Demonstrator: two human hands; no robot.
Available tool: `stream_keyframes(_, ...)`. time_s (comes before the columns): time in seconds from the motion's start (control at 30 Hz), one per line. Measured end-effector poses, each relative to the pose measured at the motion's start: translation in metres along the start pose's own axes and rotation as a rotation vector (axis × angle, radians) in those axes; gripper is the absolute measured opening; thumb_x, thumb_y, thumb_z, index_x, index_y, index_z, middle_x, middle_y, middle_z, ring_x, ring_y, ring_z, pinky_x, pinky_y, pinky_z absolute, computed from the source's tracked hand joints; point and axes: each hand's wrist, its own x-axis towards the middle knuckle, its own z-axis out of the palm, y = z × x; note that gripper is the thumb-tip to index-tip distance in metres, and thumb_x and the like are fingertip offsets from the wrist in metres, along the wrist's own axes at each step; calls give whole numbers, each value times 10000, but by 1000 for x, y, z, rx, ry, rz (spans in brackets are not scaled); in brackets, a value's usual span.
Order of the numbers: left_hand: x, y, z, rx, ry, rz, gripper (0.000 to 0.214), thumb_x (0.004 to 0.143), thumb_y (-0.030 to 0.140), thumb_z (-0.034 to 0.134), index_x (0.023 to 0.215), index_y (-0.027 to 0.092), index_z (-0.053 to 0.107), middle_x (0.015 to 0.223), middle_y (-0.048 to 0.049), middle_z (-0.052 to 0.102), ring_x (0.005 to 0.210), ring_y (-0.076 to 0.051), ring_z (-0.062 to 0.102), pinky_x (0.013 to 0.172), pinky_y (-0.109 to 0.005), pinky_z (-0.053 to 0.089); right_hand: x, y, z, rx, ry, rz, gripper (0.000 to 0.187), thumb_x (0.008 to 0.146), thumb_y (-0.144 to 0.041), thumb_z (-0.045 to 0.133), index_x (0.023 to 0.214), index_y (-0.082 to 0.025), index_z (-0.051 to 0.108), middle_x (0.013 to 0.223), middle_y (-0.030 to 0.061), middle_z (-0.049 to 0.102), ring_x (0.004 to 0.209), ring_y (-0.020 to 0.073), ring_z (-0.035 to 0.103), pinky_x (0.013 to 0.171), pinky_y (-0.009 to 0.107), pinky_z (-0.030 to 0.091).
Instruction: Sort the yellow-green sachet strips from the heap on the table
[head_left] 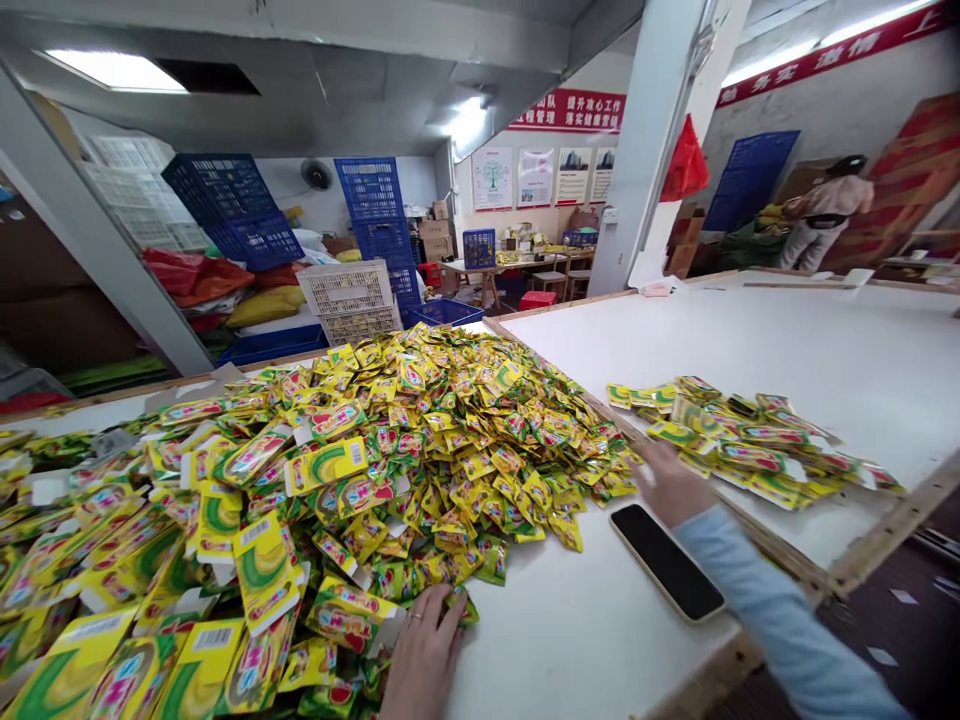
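The heap of yellow packets (487, 430) lies on the worktop (525, 650), its near edge touching the left hand (427, 640). The right hand (671, 483), well apart and blurred, reaches between heap and flat cartons (757, 457); I can't tell whether either grips anything.

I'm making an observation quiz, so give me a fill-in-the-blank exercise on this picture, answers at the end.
1. The phone lies on the white tabletop with its screen facing ____.
2. The left hand wears a ____ on one finger.
3. The sleeve above the right hand is light ____.
4. The heaped packets are mostly ____ in color.

Missing words: up; ring; blue; yellow.
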Motion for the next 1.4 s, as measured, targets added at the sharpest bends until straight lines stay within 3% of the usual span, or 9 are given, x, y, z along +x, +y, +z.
stream_keyframes(0.1, 3, 7, -12, -38, 0, 23, 307, 862, 302, 418, 1097, 220, 598, 1112, -99, 617, 1076, -248, 550, 877, -403, 488, -36, -83, 35, 181, -323, -143, 267, 810, -419, 512, 716, -188, 607, 593, 2, 616, 538, 137, 591, 502, 203, 399)
stream_keyframes(0.3, 34, 29, -19, -110, 125, -137, 397, 798, 201, 442, 1184, 163, 527, 1179, -140, 554, 1125, -321, 468, 921, -513, 369, -74, -172, 67, 301, -575, -90, 417, 696, -325, 669, 1042, -144, 520, 1033, 150, 584, 762, 254, 633, 580, 300, 433)
stream_keyframes(0.53, 54, 14, -22, -304, 173, -170, 334, 853, 256, 354, 1050, 149, 602, 968, -119, 623, 993, -279, 533, 847, -469, 424, -82, -153, 56, 503, -620, 1, 309, 620, -151, 684, 880, -166, 519, 1015, 110, 544, 944, 271, 550, 734, 345, 437)
stream_keyframes(0.77, 29, 14, -28, -630, 102, -215, 353, 852, 374, 377, 996, 170, 628, 1000, -104, 631, 944, -216, 599, 805, -344, 497, -88, -125, 29, 924, -757, -49, 199, 752, -274, 603, 872, -167, 485, 677, -31, 567, 570, 111, 531, 488, 203, 418)
stream_keyframes(1.0, 7, 45, -22, -1397, -124, -371, 604, 776, 651, 359, 1036, 148, 571, 686, -50, 621, 536, -170, 581, 520, -306, 492, -80, -151, 1, 1117, -746, -171, 156, 640, -167, 686, 759, -164, 585, 653, -41, 517, 575, 95, 467, 526, 198, 386)
stream_keyframes(1.1, -1, 46, -18, -1312, -93, -293, 519, 789, 593, 421, 1035, 158, 561, 729, -56, 621, 507, -146, 553, 480, -268, 465, -86, -154, 1, 1101, -702, -182, 189, 619, -146, 686, 775, -170, 584, 760, -12, 518, 621, 110, 469, 572, 227, 408)
stream_keyframes(1.23, -13, 49, -13, -986, 12, -284, 471, 840, 547, 345, 1056, 181, 548, 751, -67, 634, 592, -176, 584, 537, -268, 472, -107, -154, 9, 1193, -724, -89, 461, 696, -268, 647, 1112, -197, 461, 1014, 62, 537, 810, 167, 533, 615, 258, 473)
stream_keyframes(1.33, -20, 49, -17, -698, 34, -271, 398, 861, 495, 318, 1019, 226, 565, 698, -67, 658, 631, -219, 619, 602, -304, 480, -120, -151, 15, 1232, -909, -168, 259, 821, -358, 512, 1015, -187, 505, 786, 17, 598, 702, 162, 583, 563, 250, 477)
stream_keyframes(1.4, -22, 38, -30, -599, 67, -271, 332, 854, 426, 377, 1050, 245, 576, 786, -91, 676, 738, -258, 627, 705, -361, 475, -124, -144, 21, 1037, -818, -279, 163, 857, -333, 460, 883, -192, 535, 692, 4, 598, 633, 157, 581, 577, 260, 466)
